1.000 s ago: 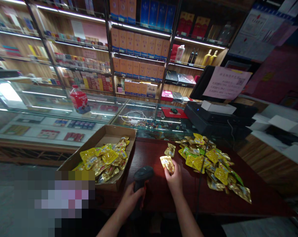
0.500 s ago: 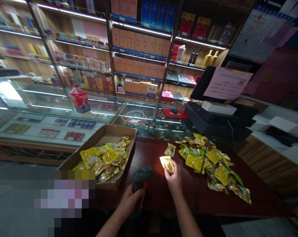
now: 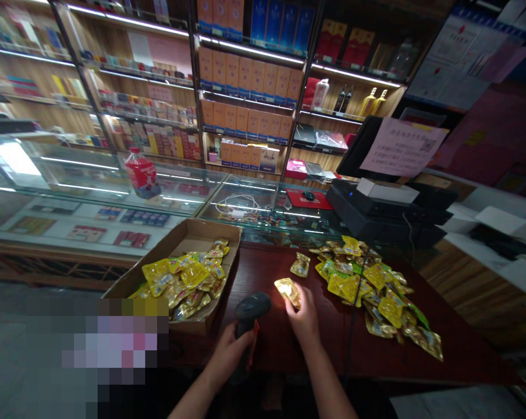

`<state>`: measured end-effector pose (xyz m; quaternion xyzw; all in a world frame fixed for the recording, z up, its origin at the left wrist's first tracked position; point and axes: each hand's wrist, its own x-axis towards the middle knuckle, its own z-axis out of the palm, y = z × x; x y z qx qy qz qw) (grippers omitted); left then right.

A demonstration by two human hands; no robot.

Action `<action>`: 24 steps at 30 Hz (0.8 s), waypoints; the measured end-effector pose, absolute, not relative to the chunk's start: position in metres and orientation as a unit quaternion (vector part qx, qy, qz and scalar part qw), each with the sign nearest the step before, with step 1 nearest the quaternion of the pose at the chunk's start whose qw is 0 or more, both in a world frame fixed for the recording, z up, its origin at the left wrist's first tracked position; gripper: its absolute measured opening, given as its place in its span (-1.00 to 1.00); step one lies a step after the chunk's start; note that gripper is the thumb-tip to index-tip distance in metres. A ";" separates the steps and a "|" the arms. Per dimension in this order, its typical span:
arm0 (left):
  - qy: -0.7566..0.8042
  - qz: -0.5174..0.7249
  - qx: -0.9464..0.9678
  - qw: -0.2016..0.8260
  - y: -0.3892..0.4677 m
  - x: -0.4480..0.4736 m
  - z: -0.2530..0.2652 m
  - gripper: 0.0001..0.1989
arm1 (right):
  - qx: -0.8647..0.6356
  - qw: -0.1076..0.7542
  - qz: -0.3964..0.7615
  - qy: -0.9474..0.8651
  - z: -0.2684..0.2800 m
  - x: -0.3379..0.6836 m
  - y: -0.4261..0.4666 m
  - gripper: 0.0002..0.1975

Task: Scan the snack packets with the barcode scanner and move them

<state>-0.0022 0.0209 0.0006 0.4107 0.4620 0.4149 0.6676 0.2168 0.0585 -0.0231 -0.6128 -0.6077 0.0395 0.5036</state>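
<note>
Packet (image 3: 288,290) has swung left toward the scanner (image 3: 253,306) since the earlier frame, lying flatter; scanner barely changed. Right hand (image 3: 304,320): thumb and fingers pinched closed on the packet's near end, far end free, held over the table (image 3: 263,262). Left hand (image 3: 232,352): wrapped round the scanner's handle, scanner head at about 8 o'clock from the packet, not touching.

Risks, my guess: slick foil under an end-only pinch could twist or slip; bright glare (print washed out there) could hide the label; an arm swinging toward 3 o'clock might snag the thin cord (image 3: 354,326), whose ends I can't trace.

Materials: packet is shiny gold foil, creased, soft-looking. Scanner dark, plastic-looking, rounded head, orange-red edging. Table dark red-brown, smooth, some sheen. Lone packet (image 3: 300,265) at 1 o'clock, crumpled gold. Pile (image 3: 345,285) at 3 o'clock, yellow, gold and green, puffy, loosely heaped; a bump might slide it. Box (image 3: 193,233) at 9 o'clock, matte brown cardboard, low walls, more packets inside.
</note>
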 end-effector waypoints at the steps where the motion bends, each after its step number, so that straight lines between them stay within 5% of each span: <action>1: 0.463 0.415 0.409 0.668 0.021 -0.002 0.001 -0.71 | -0.613 0.504 0.038 -0.607 -0.023 0.217 0.058 -0.56; 10: 0.462 0.421 0.403 0.668 0.020 -0.002 0.004 -0.69 | -0.623 0.482 0.073 -0.611 -0.019 0.217 0.056 -0.58; 16: 0.432 0.431 0.390 0.690 0.013 -0.002 0.012 -0.74 | -0.678 0.510 0.172 -0.501 -0.022 0.225 0.070 -0.27; 24: 0.426 0.442 0.378 0.693 0.015 -0.001 0.003 -0.75 | -0.495 0.476 0.431 -0.586 0.089 0.102 0.155 -0.27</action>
